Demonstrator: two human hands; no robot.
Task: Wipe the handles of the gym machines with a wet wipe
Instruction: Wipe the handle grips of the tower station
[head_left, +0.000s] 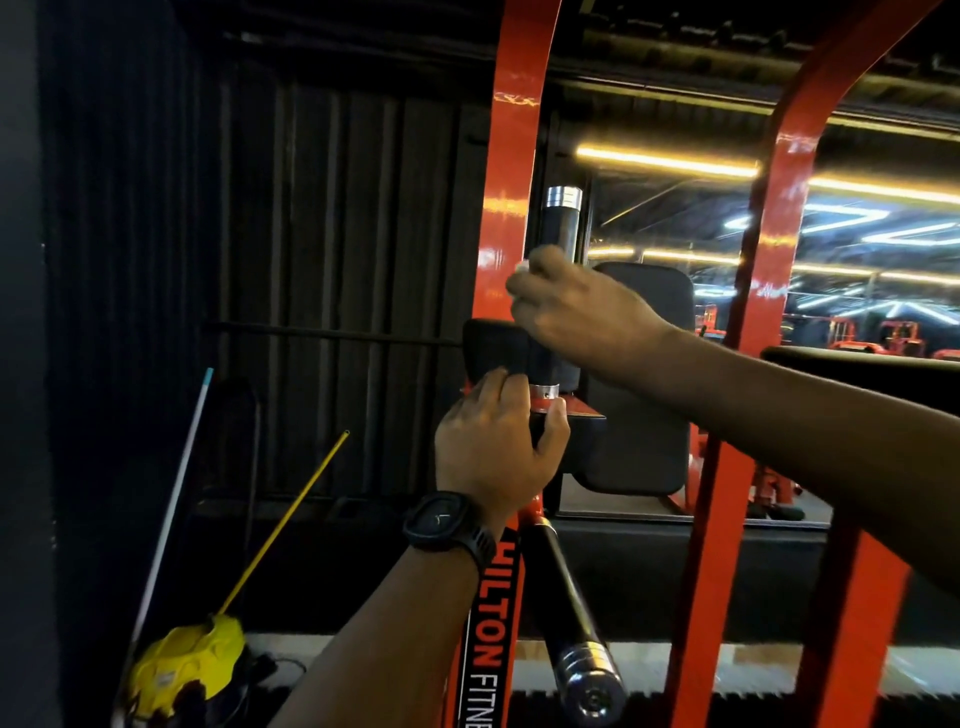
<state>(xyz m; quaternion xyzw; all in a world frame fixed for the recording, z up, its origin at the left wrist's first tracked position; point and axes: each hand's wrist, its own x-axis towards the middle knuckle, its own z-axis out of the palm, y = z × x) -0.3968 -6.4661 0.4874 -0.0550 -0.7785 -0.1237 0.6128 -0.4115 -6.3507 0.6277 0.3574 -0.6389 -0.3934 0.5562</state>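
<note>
We are wiping the upright handle (561, 223) on the red frame (511, 156): our right hand (576, 312) is wrapping its fingers (527, 299) round the handle's middle, with the wipe (521, 266) peeking out white. Our left hand (493, 452) is gripping the bracket (584, 415) below. Next we are likely needing a slide upward, then the lower handle (569, 613)

pretty dim in here. dark ribbed wall panels (337, 249) on the left, with a white pole (174, 509) and a yellow pole (291, 514) leaning by a yellow domed unit (182, 662). on the right, glass (675, 223) showing long warm strip lights (665, 160) and red machines (896, 336) far off.
</note>
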